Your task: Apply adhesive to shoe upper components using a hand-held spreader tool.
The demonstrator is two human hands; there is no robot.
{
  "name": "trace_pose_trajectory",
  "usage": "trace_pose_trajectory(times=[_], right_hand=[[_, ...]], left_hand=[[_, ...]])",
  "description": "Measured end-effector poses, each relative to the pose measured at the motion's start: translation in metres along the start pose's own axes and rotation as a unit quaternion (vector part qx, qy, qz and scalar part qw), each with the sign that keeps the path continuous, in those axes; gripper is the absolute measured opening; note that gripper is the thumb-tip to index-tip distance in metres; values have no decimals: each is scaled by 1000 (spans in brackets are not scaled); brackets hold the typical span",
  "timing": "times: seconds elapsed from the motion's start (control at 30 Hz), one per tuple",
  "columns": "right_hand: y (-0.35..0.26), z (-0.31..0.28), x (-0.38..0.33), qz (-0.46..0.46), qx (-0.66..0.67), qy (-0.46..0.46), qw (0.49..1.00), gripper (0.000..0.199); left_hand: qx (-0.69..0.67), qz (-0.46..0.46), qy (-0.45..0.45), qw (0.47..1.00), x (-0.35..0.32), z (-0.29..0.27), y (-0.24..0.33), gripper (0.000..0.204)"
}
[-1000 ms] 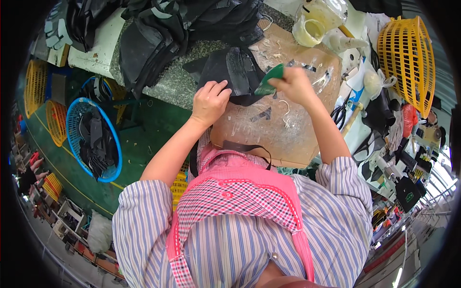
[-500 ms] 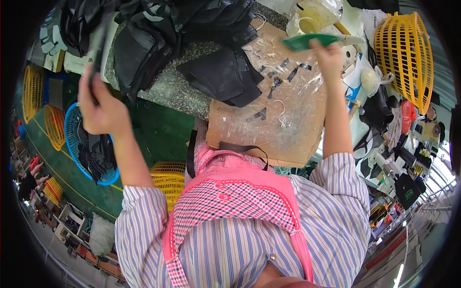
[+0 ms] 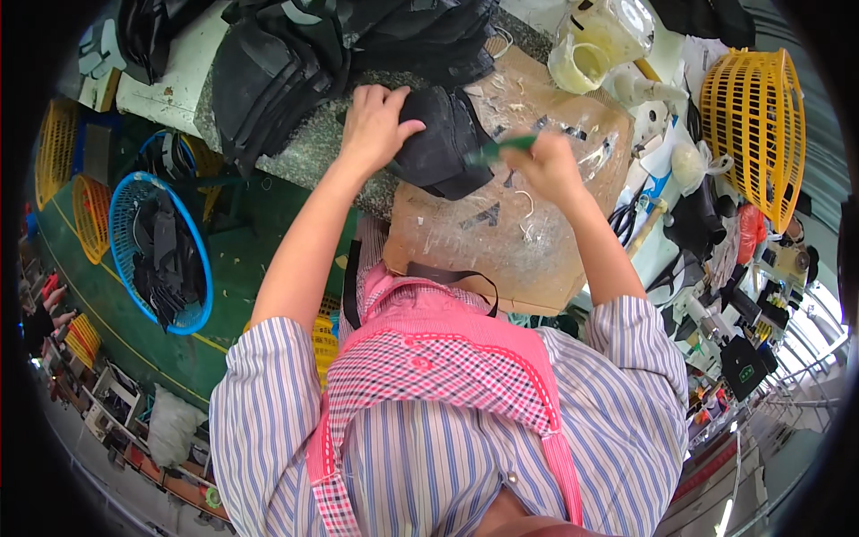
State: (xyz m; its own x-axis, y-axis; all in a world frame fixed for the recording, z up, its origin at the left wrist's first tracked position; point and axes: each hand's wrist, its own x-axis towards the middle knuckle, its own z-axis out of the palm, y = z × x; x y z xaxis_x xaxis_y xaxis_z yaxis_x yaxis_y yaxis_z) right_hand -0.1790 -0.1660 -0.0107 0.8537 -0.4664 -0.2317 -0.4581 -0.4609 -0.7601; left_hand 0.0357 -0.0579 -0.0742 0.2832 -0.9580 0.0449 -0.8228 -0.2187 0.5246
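My left hand (image 3: 376, 130) lies on the left edge of a small stack of dark, curved flat pieces (image 3: 438, 143), its thumb spread and nothing gripped. My right hand (image 3: 546, 166) is closed around a green flat tool (image 3: 492, 154), blurred by motion, so I cannot tell whether it is a brush or a scraper. The tool's tip reaches the right edge of the stack. That stack straddles the speckled tabletop (image 3: 367, 192) and a stained cardboard sheet (image 3: 447, 246). Fanned piles of similar black pieces (image 3: 259, 98) cover the table's far side.
A yellowed plastic jug (image 3: 586, 67) stands beyond the cardboard. At the right rises a tall yellow basket (image 3: 752, 125), with a knotted plastic bag (image 3: 689, 148) beside it. Below the table's left edge, a blue basket (image 3: 204, 286) holds black scraps on the green floor (image 3: 250, 242).
My left hand has come from the far left, where it held something dark, onto the stack. My right hand has brought the green tool down and leftward to the stack.
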Motion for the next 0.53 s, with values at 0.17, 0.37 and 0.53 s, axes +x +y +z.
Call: trace_pose_trajectory(times=[0.17, 0.37, 0.53], right_hand=[[5, 25, 17, -34, 51, 162, 985, 8], [26, 20, -35, 31, -19, 93, 995, 12], [61, -66, -7, 26, 398, 241, 885, 15]], left_hand=[[-28, 90, 65, 993, 14, -11, 13, 27], [-78, 60, 169, 981, 0, -23, 32, 18], [84, 202, 72, 973, 1, -25, 26, 12]])
